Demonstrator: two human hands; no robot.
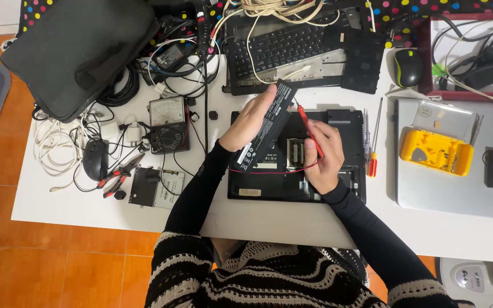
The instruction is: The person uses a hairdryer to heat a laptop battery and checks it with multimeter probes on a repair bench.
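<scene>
My left hand (250,118) grips the black battery pack (269,122) above the opened laptop base (258,185), lifted so its end contacts face the probe. Its long axis runs diagonally, upper end tilted away from me. My right hand (324,154) pinches the red probe (309,130) against that upper end.
</scene>
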